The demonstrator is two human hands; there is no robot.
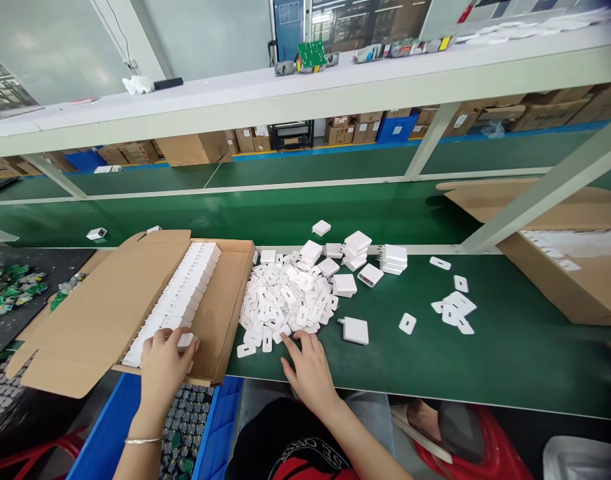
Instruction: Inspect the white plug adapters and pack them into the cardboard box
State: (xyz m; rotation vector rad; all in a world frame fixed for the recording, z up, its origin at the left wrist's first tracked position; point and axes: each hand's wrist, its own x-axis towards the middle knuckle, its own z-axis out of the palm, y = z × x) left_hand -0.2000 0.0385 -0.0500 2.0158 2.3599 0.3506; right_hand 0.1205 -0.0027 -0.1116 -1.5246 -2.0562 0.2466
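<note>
My left hand [163, 363] reaches into an open cardboard box [105, 313] and grips a white charger body [184, 341] at the near end of a row of white charger bodies [183, 290]. My right hand [308, 367] lies on the green table with fingers spread, its fingertips at the near edge of a pile of small white plastic cover plates [285, 300]. One white charger body [356, 330] lies just to its right. More white charger bodies [358, 257] are stacked behind the pile.
Loose cover plates [455, 307] lie scattered at the right. A large cardboard box [560, 253] sits at the far right. A blue bin with circuit boards [185, 427] stands under the near box. Green circuit boards [10, 287] lie at left. A shelf [305, 93] runs overhead.
</note>
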